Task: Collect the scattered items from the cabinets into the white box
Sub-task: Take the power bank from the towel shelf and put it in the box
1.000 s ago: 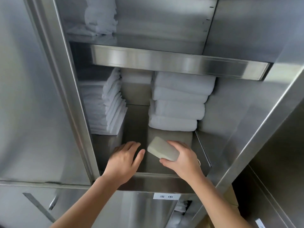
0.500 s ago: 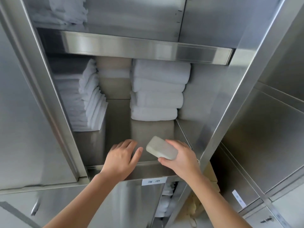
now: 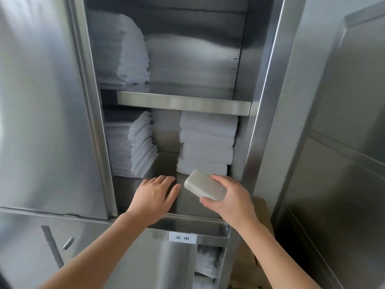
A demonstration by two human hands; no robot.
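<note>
My right hand (image 3: 231, 200) grips a pale, rounded rectangular bar, like a bar of soap (image 3: 204, 184), held tilted just in front of the lower shelf of an open steel cabinet (image 3: 183, 104). My left hand (image 3: 155, 197) rests palm down on the shelf floor to the left of the bar, fingers spread, holding nothing. The white box is not in view.
Folded white towels are stacked on the shelf at the left (image 3: 133, 147) and right (image 3: 206, 144), with another stack on the upper shelf (image 3: 125, 51). A labelled shelf lip (image 3: 183, 237) lies below my hands. The open steel door (image 3: 41, 101) stands at the left, closed cabinet panels (image 3: 337, 142) at the right.
The view has tilted up and pulled back, showing the upper shelf. Both hands stay in nearly the same pose, with the bar still in my right hand.
</note>
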